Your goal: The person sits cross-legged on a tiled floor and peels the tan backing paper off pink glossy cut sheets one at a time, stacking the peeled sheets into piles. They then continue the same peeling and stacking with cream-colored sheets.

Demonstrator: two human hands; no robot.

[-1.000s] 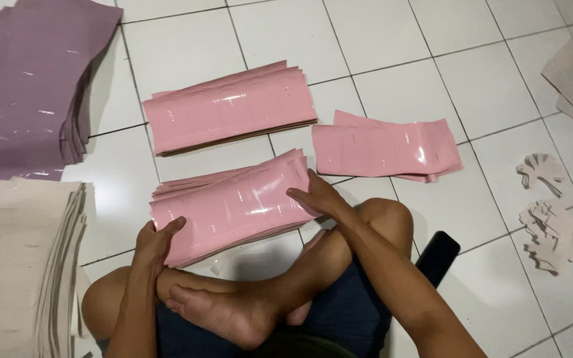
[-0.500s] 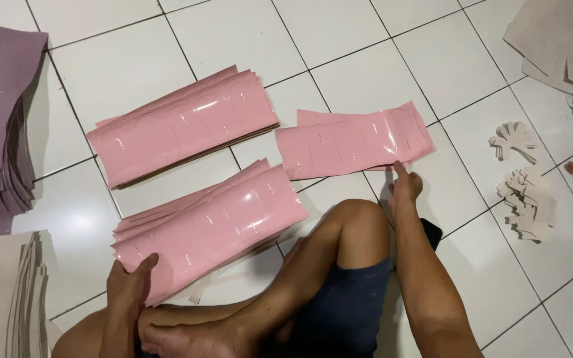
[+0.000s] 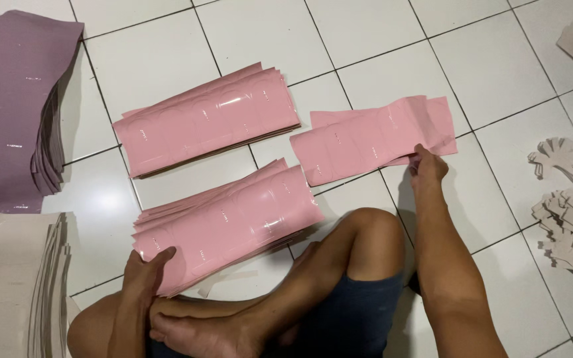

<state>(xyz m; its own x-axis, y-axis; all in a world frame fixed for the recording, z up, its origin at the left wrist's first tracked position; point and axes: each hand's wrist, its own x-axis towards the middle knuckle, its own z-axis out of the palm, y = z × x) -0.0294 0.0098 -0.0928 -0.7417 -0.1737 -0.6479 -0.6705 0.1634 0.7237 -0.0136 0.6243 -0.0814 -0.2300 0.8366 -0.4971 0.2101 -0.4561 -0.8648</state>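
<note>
Seated cross-legged on white tile floor (image 3: 167,53). Left hand (image 3: 146,273) gripping near corner of front pink stack (image 3: 233,222), thumb on top, fingers curled under edge. Right hand (image 3: 427,166) reaching out, pinching lower right edge of small pink stack (image 3: 366,139), fingertips on top sheet. Third pink stack (image 3: 207,119) further back, untouched, just left of small one. Purple stack (image 3: 11,106) far left. Beige stack (image 3: 8,285) lower left. Cut paper scraps (image 3: 562,205) at right, well apart from hands.
</note>
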